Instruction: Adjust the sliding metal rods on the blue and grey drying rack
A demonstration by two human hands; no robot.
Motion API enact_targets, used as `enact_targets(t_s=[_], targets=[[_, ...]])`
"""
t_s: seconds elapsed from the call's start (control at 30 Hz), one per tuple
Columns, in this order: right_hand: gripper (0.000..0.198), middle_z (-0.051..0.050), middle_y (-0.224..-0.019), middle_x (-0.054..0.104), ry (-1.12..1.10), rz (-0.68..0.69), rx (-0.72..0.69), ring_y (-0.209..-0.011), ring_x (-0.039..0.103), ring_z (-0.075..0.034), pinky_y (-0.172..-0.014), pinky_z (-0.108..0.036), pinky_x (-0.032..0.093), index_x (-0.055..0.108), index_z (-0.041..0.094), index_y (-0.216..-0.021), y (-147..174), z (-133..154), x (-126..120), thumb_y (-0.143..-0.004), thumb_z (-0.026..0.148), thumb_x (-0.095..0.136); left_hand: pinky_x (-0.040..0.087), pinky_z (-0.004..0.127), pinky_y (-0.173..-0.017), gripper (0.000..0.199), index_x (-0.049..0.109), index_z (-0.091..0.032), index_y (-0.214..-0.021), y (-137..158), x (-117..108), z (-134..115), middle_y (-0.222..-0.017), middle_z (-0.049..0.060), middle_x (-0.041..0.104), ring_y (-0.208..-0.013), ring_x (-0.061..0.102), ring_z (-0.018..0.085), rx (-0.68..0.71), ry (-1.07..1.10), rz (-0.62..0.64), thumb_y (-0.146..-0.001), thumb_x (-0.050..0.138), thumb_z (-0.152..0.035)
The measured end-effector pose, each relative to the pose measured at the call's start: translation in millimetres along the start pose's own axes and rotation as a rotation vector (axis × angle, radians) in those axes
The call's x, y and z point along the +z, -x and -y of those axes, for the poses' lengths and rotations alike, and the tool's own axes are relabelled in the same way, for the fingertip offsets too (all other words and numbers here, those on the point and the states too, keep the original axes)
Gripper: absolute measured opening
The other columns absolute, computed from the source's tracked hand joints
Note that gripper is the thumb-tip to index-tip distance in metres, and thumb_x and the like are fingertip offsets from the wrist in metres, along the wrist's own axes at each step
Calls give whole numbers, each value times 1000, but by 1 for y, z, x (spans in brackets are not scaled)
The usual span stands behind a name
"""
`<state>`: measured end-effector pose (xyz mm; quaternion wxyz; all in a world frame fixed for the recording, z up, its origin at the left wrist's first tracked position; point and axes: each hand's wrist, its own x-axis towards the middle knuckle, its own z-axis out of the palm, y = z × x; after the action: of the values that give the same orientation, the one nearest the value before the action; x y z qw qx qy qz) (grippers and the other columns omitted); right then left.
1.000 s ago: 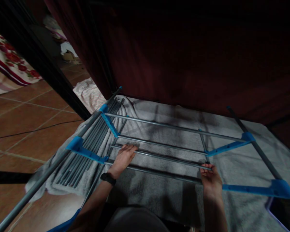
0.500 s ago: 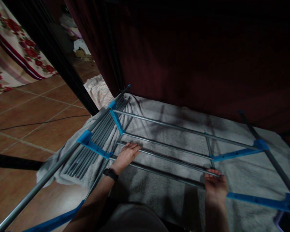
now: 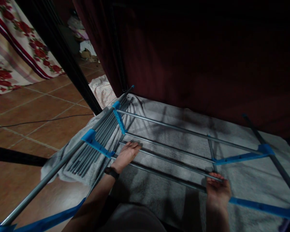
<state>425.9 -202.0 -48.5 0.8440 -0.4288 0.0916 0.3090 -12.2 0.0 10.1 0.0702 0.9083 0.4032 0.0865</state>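
A thin grey metal tube (image 3: 169, 161) runs crosswise in front of me, held near both ends. My left hand (image 3: 128, 152) is closed over its left end from above, a dark band on the wrist. My right hand (image 3: 217, 187), palm up, has its fingers curled under the right end. Around it stands a partly built rack of grey tubes and blue plastic brackets, with a left bracket (image 3: 98, 145) and a right bracket (image 3: 241, 157). One crossbar (image 3: 169, 179) lies nearer to me than the held tube, and two others lie beyond it.
Several loose tubes (image 3: 83, 162) lie on the grey blanket (image 3: 183, 206) at the left. A dark red curtain (image 3: 183, 74) hangs behind. Black posts (image 3: 70, 67) stand at the left, over a tiled floor (image 3: 19, 161) with a dark cable (image 3: 43, 121).
The view has shifted slightly, so the rack appears a little further right. Both hands keep hold of the tube, and my right hand sits slightly lower in view.
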Motion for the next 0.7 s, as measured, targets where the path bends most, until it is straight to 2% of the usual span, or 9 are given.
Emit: enact_targets(t_s=[0.2, 0.43, 0.53, 0.7], targets=[[6, 4, -68, 60, -88, -83, 65, -62, 65, -9, -65, -24, 61, 53, 22, -74, -7, -2, -9, -77, 21, 57, 45, 48, -107, 36, 68, -23, -114, -1, -1, -2, -107, 8, 71, -104, 64, 26, 39, 9, -3, -100, 37, -12], [15, 5, -71, 59, 7, 22, -19, -65, 65, -10, -64, -26, 62, 52, 23, -71, -9, -4, -13, -69, 23, 67, 49, 51, -102, 37, 69, -26, -113, -2, -5, -3, -101, 8, 70, -102, 63, 28, 50, 54, -14, -98, 38, -13], [6, 1, -73, 61, -12, -42, -20, -68, 68, -14, -61, -30, 63, 58, 24, -69, -2, -4, -8, -73, 23, 60, 48, 52, -104, 40, 69, -26, -117, -2, -2, -2, -103, 8, 71, -102, 64, 28, 38, 51, -18, -99, 35, -12], [18, -4, -78, 64, -50, -99, -27, -73, 70, -17, -62, -35, 65, 67, 28, -68, 6, -4, 3, -74, 19, 53, 48, 49, -105, 39, 67, -23, -123, -1, 1, -1, -110, 9, 72, -107, 64, 27, 34, -17, 9, -100, 37, -13]])
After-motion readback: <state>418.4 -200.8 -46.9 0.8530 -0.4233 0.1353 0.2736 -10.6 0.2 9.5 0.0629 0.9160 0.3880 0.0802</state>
